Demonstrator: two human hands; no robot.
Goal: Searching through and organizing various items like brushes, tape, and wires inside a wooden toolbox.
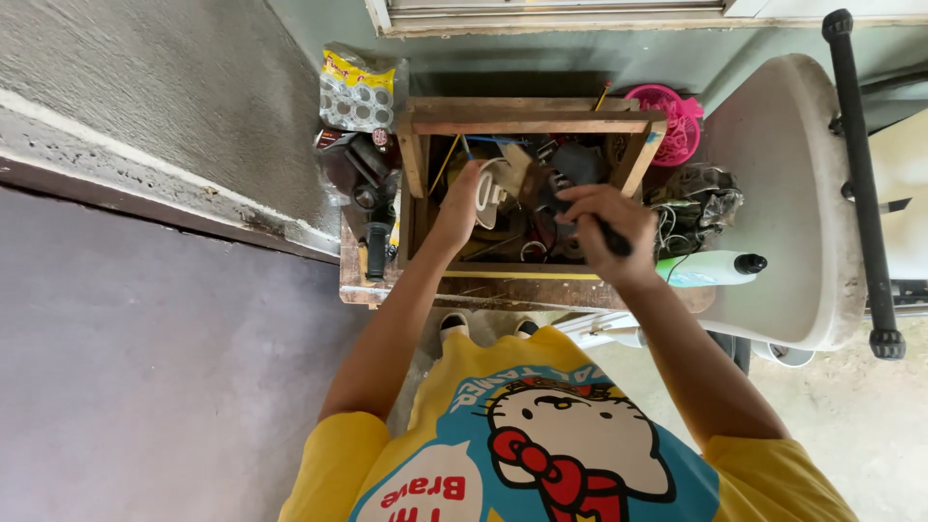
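An open wooden box [418, 164] full of jumbled tools and parts stands on a low wooden bench in front of me. My left hand [461, 205] reaches into the box and touches a white cup-like object [493, 189] among the clutter. My right hand [601, 224] is closed around a black handle [612, 238] of a tool over the right part of the box. What the tool's far end looks like is hidden by the clutter.
A black power tool [372, 198] lies left of the box, a packet with round pieces [358, 94] behind it. A pink plastic basket [677, 121], tangled wires [694, 205] and a pale bottle with black cap [710, 268] sit right. A white plastic chair [793, 193] stands beyond.
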